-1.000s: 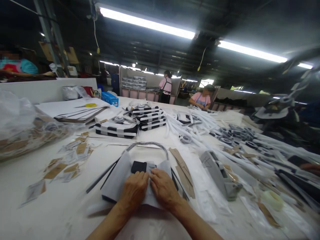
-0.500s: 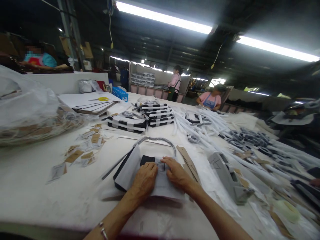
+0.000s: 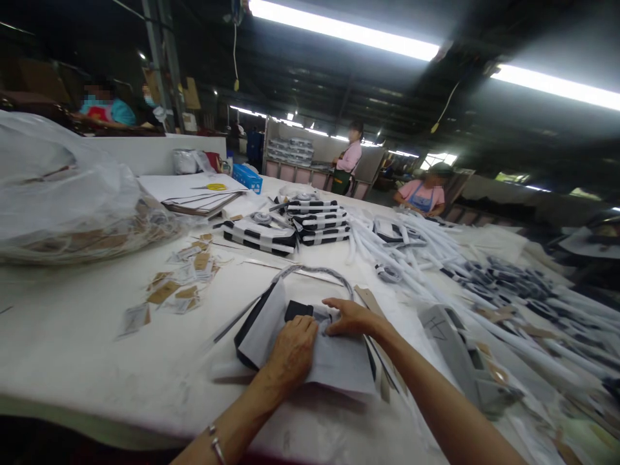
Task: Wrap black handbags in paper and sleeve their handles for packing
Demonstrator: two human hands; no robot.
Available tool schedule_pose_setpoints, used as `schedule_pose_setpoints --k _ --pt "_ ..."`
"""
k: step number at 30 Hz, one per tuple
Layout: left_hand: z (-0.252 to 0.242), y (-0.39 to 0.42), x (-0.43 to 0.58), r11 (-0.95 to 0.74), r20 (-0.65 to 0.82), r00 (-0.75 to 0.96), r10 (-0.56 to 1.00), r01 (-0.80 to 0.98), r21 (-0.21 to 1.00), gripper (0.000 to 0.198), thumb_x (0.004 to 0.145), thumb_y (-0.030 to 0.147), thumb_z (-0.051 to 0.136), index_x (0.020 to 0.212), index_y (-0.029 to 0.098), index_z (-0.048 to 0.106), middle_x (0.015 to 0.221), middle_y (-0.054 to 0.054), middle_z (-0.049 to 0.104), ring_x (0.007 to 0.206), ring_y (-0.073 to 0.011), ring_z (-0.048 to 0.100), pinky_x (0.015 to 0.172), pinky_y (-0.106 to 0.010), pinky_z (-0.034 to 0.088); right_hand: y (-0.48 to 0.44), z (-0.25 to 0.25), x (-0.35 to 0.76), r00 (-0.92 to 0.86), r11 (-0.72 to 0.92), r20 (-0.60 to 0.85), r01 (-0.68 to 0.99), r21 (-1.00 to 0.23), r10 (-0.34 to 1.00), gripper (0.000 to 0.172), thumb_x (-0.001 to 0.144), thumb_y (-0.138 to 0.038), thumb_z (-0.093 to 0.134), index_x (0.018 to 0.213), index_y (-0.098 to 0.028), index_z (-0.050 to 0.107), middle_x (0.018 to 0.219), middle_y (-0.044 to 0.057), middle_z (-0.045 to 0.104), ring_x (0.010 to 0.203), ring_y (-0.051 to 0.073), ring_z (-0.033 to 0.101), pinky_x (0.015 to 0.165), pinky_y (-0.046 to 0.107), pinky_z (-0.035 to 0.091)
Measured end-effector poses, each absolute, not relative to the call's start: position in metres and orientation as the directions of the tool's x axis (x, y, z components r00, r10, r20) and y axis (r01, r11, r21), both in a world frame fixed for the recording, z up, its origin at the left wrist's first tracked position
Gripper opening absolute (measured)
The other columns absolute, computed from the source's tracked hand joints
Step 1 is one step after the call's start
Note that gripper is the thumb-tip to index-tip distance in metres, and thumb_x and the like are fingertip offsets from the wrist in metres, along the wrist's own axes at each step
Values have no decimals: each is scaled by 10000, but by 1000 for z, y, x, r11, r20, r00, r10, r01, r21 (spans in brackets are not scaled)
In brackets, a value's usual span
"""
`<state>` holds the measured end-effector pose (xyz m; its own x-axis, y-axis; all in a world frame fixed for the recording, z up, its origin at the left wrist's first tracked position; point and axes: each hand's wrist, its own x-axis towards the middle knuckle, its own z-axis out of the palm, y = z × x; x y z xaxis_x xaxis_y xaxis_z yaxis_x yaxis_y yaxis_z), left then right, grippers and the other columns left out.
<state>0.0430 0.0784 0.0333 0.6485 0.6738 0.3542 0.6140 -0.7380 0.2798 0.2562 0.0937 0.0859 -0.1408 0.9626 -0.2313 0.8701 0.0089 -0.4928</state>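
Observation:
A grey bag [image 3: 339, 361] with a black flap and a curved handle lies flat on the white table [image 3: 72, 349] in front of me. My left hand [image 3: 290, 352] presses down on the grey sheet covering it, fingers curled and held together. My right hand [image 3: 351, 318] rests on the bag's top edge by the black flap [image 3: 298, 310], fingers stretched forward and flat. The grey handle [image 3: 314, 271] arches beyond both hands.
A clear plastic sack of brown tags [image 3: 62, 200] sits at left, with loose tags [image 3: 179, 284] beside it. Striped black-and-white bags [image 3: 290, 226], white straps [image 3: 411, 252] and a grey tape dispenser [image 3: 460, 355] lie ahead and right. Other people stand at far tables.
My view has swung left and back. My right hand has slid forward to the bag's top edge, while my left hand stays pressed on the grey sheet.

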Motion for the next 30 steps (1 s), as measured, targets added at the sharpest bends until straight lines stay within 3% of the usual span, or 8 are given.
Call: schedule_pose_setpoints --k 4,8,11,14,20,23,26,30 --pt "33 77 42 -737 364 641 675 599 312 238 899 40 423 1001 179 585 1024 -67 613 969 -222 548 859 -354 471 93 87 258 -212 33 -252 822 -568 944 746 670 -222 700 1391 -140 528 1355 134 602 1228 259 580 1051 366 442" --pt "36 77 40 -750 358 660 661 583 311 253 901 51 447 1041 195 600 1069 -60 611 1004 -222 537 870 -346 461 95 93 264 -276 33 -305 789 -613 911 834 620 -148 692 1427 -184 486 1384 103 582 1253 244 560 1069 362 428" --pt "39 78 39 -774 361 684 634 565 287 351 903 66 464 1180 244 585 1128 -54 608 1022 -216 533 856 -336 455 97 94 267 -307 30 -346 784 -619 887 911 582 -194 760 1444 -197 465 1441 98 528 1297 256 517 1122 372 368" --pt "41 79 38 -791 354 708 611 556 254 540 882 55 480 1358 310 483 1169 -46 606 1025 -218 532 827 -332 453 99 87 265 -292 29 -337 793 -609 895 928 560 -247 803 1427 -147 487 1421 133 543 1265 276 544 1096 365 395" --pt "39 81 38 -794 340 718 608 552 254 651 893 52 448 1466 347 358 1270 -37 594 1061 -241 520 852 -368 450 103 66 257 -170 29 -172 789 -614 970 551 753 -338 673 1270 -150 644 1229 122 684 1074 256 660 949 348 492" --pt "39 81 39 -784 319 717 620 556 277 650 893 55 445 1467 346 360 1301 -27 584 1083 -246 517 879 -385 454 107 64 251 -120 34 -100 789 -613 988 356 844 -366 561 1082 -173 743 1054 90 747 968 242 682 872 331 501" --pt "39 79 39 -765 311 699 644 569 304 631 896 42 426 1462 315 376 1331 -28 572 1117 -245 512 925 -397 455 110 65 248 -82 44 -34 791 -610 996 254 826 -331 560 856 -190 769 858 57 758 827 223 680 766 307 498" --pt "37 79 39 -741 326 666 671 597 306 572 926 60 384 1467 246 375 1383 -56 538 1140 -252 512 959 -421 457 112 67 253 -15 34 35 773 -633 999 234 839 -321 521 777 -199 711 764 40 720 734 192 652 686 280 484"
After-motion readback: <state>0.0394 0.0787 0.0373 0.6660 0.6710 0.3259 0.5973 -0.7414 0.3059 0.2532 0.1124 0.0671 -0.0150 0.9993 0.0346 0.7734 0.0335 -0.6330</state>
